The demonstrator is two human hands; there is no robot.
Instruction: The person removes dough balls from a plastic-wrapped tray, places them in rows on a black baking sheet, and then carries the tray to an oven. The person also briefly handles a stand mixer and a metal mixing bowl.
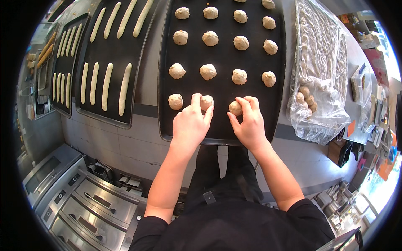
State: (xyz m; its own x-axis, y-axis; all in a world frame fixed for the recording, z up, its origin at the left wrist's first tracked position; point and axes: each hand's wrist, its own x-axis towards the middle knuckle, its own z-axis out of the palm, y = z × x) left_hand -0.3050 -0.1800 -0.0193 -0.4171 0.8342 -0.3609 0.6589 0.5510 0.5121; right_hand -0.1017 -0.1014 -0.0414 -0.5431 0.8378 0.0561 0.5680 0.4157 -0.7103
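A large black baking tray (223, 59) lies before me with several rows of round, speckled dough balls on it. In its nearest row my left hand (192, 120) has index finger and thumb around a dough ball (207, 102), which rests on the tray. My right hand (251, 122) has its thumb and fingertips around another dough ball (235, 108) in the same row. To the left of my left hand sits a third dough ball (175, 102), untouched. My palms hide part of the tray's near side.
On the left, two dark trays (108, 53) (64, 64) carry long dough strips. To the right, plastic sheeting (320, 50) covers a tray, with several dough balls (309, 100) at its near end. A clear plastic tub (361, 84) stands farther right. Steel ovens (97, 207) are behind me, lower left.
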